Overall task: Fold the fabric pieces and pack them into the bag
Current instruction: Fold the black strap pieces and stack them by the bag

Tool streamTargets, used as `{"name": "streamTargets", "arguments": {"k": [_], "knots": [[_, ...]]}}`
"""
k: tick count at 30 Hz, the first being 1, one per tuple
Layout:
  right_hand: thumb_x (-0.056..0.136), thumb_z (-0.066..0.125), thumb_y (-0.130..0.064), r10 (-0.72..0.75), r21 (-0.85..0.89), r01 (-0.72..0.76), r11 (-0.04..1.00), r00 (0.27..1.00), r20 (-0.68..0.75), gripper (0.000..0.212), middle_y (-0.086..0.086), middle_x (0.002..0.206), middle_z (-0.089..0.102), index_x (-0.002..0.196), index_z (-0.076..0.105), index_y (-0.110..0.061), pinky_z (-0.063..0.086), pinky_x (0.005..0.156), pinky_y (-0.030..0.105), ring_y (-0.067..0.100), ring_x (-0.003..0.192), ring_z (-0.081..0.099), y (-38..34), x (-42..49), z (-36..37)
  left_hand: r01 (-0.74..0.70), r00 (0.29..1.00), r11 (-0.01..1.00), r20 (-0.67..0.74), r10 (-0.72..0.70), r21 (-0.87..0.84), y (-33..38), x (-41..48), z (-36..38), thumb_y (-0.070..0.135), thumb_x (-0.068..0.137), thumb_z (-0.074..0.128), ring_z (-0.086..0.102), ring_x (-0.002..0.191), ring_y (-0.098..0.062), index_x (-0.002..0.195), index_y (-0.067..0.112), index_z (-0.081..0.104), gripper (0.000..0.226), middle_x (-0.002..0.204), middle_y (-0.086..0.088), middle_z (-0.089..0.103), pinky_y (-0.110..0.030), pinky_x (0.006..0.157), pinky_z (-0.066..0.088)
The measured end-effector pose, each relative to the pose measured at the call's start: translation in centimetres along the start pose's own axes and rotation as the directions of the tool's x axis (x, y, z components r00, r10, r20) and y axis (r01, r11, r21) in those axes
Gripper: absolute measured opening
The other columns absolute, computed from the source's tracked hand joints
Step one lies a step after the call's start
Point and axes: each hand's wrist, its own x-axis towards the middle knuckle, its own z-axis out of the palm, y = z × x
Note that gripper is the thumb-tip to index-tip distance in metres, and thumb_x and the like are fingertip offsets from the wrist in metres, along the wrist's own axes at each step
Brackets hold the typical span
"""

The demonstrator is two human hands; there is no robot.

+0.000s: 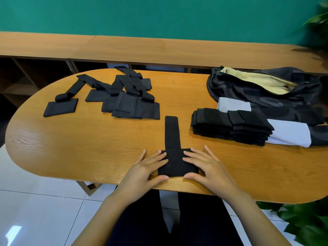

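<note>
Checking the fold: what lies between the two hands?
In the head view, the black piece, with the left hand and right hand pressing its sides.

L hand (pixel 147 168), R hand (pixel 208 166) flat on black fabric piece (pixel 174 163)

Left hand (pixel 145 167) and right hand (pixel 205 166) lie palm-down, fingers spread, thumbs pointing inward

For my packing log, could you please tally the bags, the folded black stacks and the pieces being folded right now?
Bag: 1
Folded black stacks: 2
Piece being folded: 1
Total: 4
</note>
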Motion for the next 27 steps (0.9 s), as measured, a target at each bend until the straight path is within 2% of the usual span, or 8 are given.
{"name": "streamTargets", "arguments": {"k": [3, 8, 12, 15, 18, 23, 25, 27], "knots": [[0.087, 0.026, -0.076, -0.004, 0.021, 0.005, 1.0, 0.999, -0.051, 0.067, -0.03, 0.143, 0.033, 0.135, 0.052, -0.038, -0.013, 0.115, 0.015, -0.016, 0.138, 0.013, 0.0, 0.1, 0.1, -0.026, 0.999, 1.0, -0.021, 0.026, -0.012, -0.2, -0.2, 0.1, 0.076, 0.081, 0.041, 0.011, 0.141, 0.015, 0.142, 0.029, 0.046, 0.077, 0.151, 0.019, 0.031, -0.018, 0.117, -0.01], [0.086, 0.021, -0.079, 0.011, 0.068, -0.003, 0.998, 0.993, -0.117, 0.07, -0.029, 0.137, 0.042, 0.128, 0.058, -0.038, -0.011, 0.115, 0.014, -0.016, 0.134, 0.021, -0.1, 0.3, 0.0, -0.057, 0.993, 0.998, -0.106, 0.054, -0.026, -0.2, -0.4, 0.7, 0.074, 0.09, 0.028, 0.02, 0.141, 0.01, 0.135, 0.026, 0.056, 0.071, 0.148, 0.013, 0.04, -0.021, 0.12, 0.0], [0.081, 0.035, -0.08, -0.027, 0.049, 0.034, 0.998, 0.992, -0.123, 0.068, -0.029, 0.135, 0.041, 0.13, 0.056, -0.038, -0.004, 0.119, 0.023, -0.013, 0.134, 0.026, 0.0, 0.2, -0.1, -0.039, 0.982, 0.999, -0.185, 0.033, -0.028, -0.2, -0.3, 0.8, 0.069, 0.094, 0.023, 0.028, 0.138, 0.009, 0.128, 0.022, 0.063, 0.071, 0.142, 0.009, 0.051, -0.017, 0.119, 0.006], [0.086, 0.043, -0.068, -0.023, 0.069, 0.039, 0.997, 0.977, -0.212, 0.054, -0.021, 0.13, 0.056, 0.122, 0.063, -0.033, 0.014, 0.119, 0.034, -0.007, 0.13, 0.04, 0.2, 0.0, 0.1, -0.019, 0.977, 0.998, -0.212, 0.005, -0.065, -0.2, -0.2, 0.8, 0.071, 0.093, 0.023, 0.031, 0.136, 0.011, 0.127, 0.022, 0.063, 0.072, 0.139, 0.009, 0.055, -0.017, 0.119, 0.008], [0.085, 0.052, -0.052, 0.02, 0.105, 0.01, 0.994, 0.962, -0.274, 0.041, -0.015, 0.121, 0.065, 0.115, 0.068, -0.029, 0.023, 0.116, 0.037, -0.005, 0.12, 0.048, 0.1, -0.1, 0.0, -0.029, 0.978, 0.996, -0.209, 0.011, -0.082, -0.5, -0.2, 0.8, 0.075, 0.089, 0.032, 0.032, 0.136, 0.012, 0.13, 0.024, 0.061, 0.072, 0.138, 0.012, 0.054, -0.021, 0.12, 0.009], [0.081, 0.072, -0.03, 0.044, 0.097, -0.009, 0.995, 0.929, -0.367, 0.024, -0.007, 0.107, 0.071, 0.103, 0.075, -0.023, 0.029, 0.107, 0.041, -0.012, 0.111, 0.036, -0.4, 0.0, -0.2, -0.093, 0.961, 0.994, -0.267, 0.074, -0.057, -0.9, -0.6, 1.4, 0.067, 0.087, 0.049, 0.039, 0.134, 0.006, 0.127, 0.02, 0.064, 0.063, 0.135, 0.01, 0.057, -0.028, 0.12, 0.015], [0.084, 0.065, -0.037, 0.057, 0.121, -0.012, 0.993, 0.927, -0.372, 0.024, -0.004, 0.103, 0.072, 0.101, 0.075, -0.024, 0.029, 0.107, 0.041, -0.015, 0.112, 0.032, -0.5, 0.1, -0.2, -0.1, 0.947, 0.993, -0.312, 0.076, -0.062, -1.1, -0.7, 1.5, 0.063, 0.09, 0.049, 0.046, 0.13, 0.005, 0.121, 0.02, 0.068, 0.056, 0.129, 0.009, 0.062, -0.029, 0.12, 0.02], [0.086, 0.051, -0.055, 0.074, 0.153, -0.018, 0.988, 0.928, -0.366, 0.039, -0.009, 0.101, 0.07, 0.1, 0.074, -0.027, 0.028, 0.11, 0.039, -0.015, 0.108, 0.037, -0.5, 0.2, -0.2, -0.097, 0.935, 0.993, -0.349, 0.066, -0.074, -1.1, -0.7, 1.4, 0.059, 0.091, 0.049, 0.051, 0.125, 0.005, 0.117, 0.02, 0.07, 0.051, 0.123, 0.01, 0.066, -0.029, 0.119, 0.023]]}}
